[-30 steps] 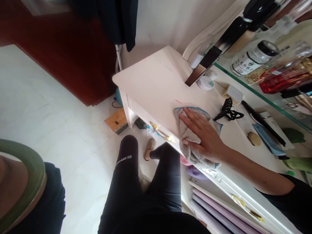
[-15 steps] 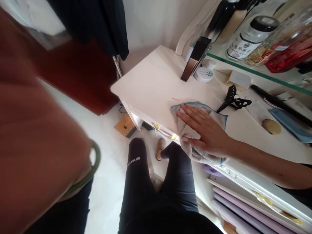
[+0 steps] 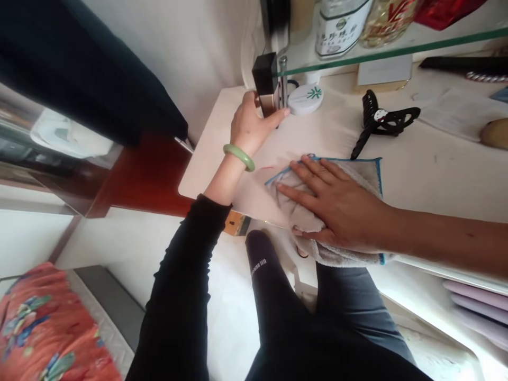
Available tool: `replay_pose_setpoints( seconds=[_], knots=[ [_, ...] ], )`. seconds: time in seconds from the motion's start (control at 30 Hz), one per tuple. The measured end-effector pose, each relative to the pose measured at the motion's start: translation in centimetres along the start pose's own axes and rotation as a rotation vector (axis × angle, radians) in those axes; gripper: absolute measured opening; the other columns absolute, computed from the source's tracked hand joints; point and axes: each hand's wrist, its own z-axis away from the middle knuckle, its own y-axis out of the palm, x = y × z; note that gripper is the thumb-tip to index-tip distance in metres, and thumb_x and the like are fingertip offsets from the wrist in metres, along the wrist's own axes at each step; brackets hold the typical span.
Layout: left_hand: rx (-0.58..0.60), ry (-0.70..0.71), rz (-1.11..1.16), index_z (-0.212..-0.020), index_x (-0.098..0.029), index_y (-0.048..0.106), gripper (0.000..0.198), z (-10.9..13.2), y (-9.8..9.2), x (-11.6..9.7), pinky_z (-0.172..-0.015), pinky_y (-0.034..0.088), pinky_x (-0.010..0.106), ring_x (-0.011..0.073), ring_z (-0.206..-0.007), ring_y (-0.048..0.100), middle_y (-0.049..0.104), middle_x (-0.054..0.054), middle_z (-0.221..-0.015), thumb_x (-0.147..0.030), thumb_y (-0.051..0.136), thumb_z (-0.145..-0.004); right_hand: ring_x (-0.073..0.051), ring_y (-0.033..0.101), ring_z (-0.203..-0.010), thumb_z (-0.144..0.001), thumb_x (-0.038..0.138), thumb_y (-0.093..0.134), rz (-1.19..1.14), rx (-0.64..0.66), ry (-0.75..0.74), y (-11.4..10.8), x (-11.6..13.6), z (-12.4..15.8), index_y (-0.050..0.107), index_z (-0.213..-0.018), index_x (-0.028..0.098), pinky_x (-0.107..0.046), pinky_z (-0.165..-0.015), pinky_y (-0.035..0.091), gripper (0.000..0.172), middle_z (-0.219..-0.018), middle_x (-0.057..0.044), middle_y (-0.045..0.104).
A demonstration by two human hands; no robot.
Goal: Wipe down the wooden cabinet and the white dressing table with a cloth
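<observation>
Your right hand (image 3: 337, 206) lies open, pressing the folded grey towel (image 3: 357, 172) flat on the white surface (image 3: 210, 153), while your left hand (image 3: 248, 129) grasps the dark cosmetic case (image 3: 265, 71).

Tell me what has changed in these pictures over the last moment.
The left hand has come up from the lower left, over the white dresser top, and now touches a dark box at the back. The right hand stays flat on the grey cloth; the black hair clip stays put.

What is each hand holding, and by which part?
The left hand grips a black-and-bronze rectangular container at its lower end; the right hand presses flat on a grey towel without gripping.
</observation>
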Motion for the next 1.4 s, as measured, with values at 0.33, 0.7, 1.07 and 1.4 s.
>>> replay_pose_setpoints(
  seconds=[0.33,0.7,1.07,1.4],
  knots=[
    [-0.137,-0.121,0.081,-0.105,-0.028,0.068,0.048,1.7,-1.7,-0.3,-0.101,0.065,0.044,0.0265,-0.115,0.079,0.081,0.004,-0.105,-0.076,0.071,-0.105,-0.045,0.026,-0.179,-0.110,0.074,0.051,-0.025,-0.078,-0.047,2.2,-0.1,-2.1,0.036,-0.186,0.021,-0.071,-0.146,0.027,0.093,-0.193,-0.010,0.027],
    [-0.697,-0.299,0.084,-0.105,-0.022,0.063,0.049,4.2,-8.9,5.4,-0.103,0.061,0.036,0.0224,-0.108,0.077,0.073,0.003,-0.097,-0.071,0.072,-0.107,-0.045,0.026,-0.178,-0.107,0.074,0.045,0.096,0.047,0.097,6.7,-2.0,-21.8,0.044,-0.180,0.009,-0.064,-0.146,0.024,0.097,-0.190,-0.019,0.033],
    [-0.716,-0.247,0.135,-0.116,-0.022,0.066,0.032,4.6,-7.9,5.2,-0.103,0.062,0.034,0.0205,-0.102,0.075,0.071,0.004,-0.101,-0.051,0.077,-0.109,-0.045,0.029,-0.177,-0.111,0.057,0.051,0.185,-0.016,0.427,6.1,-9.4,-38.1,0.041,-0.179,-0.001,-0.065,-0.142,0.025,0.090,-0.187,-0.030,0.033],
    [-0.664,-0.316,0.163,-0.126,-0.023,0.070,0.050,4.5,-7.9,5.6,-0.116,0.059,0.039,0.0277,-0.130,0.070,0.071,0.010,-0.126,-0.067,0.079,-0.103,-0.046,0.031,-0.175,-0.109,0.062,0.054,0.170,0.008,0.370,5.6,-7.5,-36.5,0.053,-0.176,0.012,-0.063,-0.143,0.027,0.083,-0.189,-0.019,0.037]
  ],
)
